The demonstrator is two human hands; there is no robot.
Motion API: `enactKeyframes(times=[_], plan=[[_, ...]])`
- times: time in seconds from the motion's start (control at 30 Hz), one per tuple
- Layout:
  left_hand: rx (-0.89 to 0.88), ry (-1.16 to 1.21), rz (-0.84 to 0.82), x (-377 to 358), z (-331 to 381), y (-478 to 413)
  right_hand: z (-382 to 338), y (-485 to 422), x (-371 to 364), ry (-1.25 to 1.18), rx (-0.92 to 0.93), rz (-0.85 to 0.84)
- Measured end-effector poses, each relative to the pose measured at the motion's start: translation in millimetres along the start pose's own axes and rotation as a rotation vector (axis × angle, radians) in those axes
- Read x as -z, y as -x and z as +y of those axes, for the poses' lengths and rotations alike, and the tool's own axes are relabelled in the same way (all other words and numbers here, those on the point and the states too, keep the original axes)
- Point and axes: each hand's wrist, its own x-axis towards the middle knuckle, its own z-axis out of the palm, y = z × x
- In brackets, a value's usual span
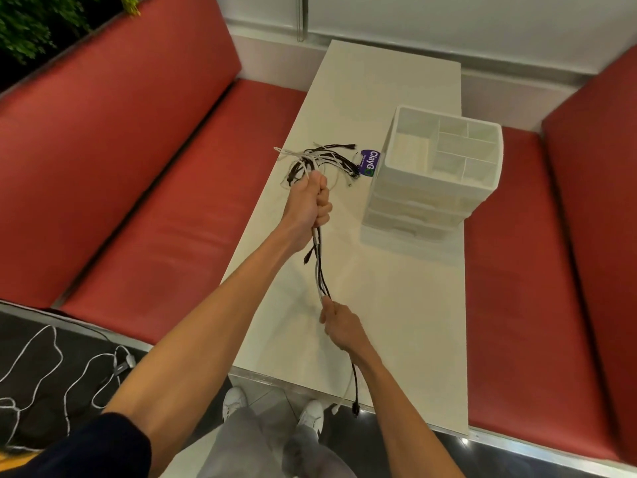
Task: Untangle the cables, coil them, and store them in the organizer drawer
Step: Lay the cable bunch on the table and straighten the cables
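Left grip (310,205) is fisted round the cables (312,159), held above the worktop (386,84). Right grip (341,327) clenches the same cables at 6 o'clock. Organizer (434,188) stands at 2 o'clock.

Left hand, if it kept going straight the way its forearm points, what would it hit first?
Probably the tangled cable ends fanning out just past the left hand. Beyond them only bare table shows; the organizer sits right of that line, though depth is unclear.
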Motion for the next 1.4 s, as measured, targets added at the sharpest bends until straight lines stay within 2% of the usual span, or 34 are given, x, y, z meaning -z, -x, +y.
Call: enactKeyframes(times=[0.07, 0.2, 0.27, 0.33, 0.47, 0.6, 0.77, 0.9, 0.97, 1.07, 1.23, 1.3, 1.4], plan=[[-0.027, 0.027, 0.023, 5.0, 11.9, -7.6, 8.5, 9.8, 4.5, -0.189, -0.023, -0.066], [-0.043, 0.058, 0.100, 22.5, 24.6, -19.4, 54.1, 34.9, 10.9, -0.357, 0.048, -0.234], [-0.036, 0.047, 0.118, 28.6, 20.2, -21.0, 73.2, 44.8, 11.7, -0.512, 0.018, -0.236], [-0.017, 0.016, 0.112, 31.3, 10.7, -17.7, 76.9, 49.6, 11.8, -0.561, -0.035, -0.170], [0.033, -0.163, 0.015, 27.6, -12.9, -3.5, 45.0, 44.9, 25.0, -0.504, -0.050, -0.082], [0.025, -0.461, -0.157, 23.2, -38.3, 19.7, 8.1, 39.3, 43.3, -0.517, 0.080, -0.083], [-0.015, -0.694, -0.311, 24.7, -74.8, 41.6, -22.5, 39.1, 55.9, -0.411, 0.217, 0.021], [-0.105, -1.009, -0.290, 20.3, -85.9, 52.6, -30.7, 38.3, 58.6, -0.328, 0.262, 0.118], [-0.164, -1.193, -0.261, 20.7, -88.7, 52.4, -25.5, 36.9, 56.5, -0.206, 0.262, 0.170], [-0.188, -1.344, -0.246, 22.4, -91.2, 47.3, -8.2, 37.5, 54.9, 0.037, 0.253, 0.141], [-0.078, -1.284, -0.181, 21.5, -110.7, 51.8, 23.8, 36.8, 59.3, 0.313, 0.198, 0.144], [-0.025, -1.072, -0.124, 20.3, -121.2, 55.1, 40.5, 35.6, 59.0, 0.393, 0.172, 0.207], [-0.008, -0.589, -0.011, 17.6, -122.5, 58.7, 77.8, 38.1, 68.2, 0.522, 0.097, 0.310]])
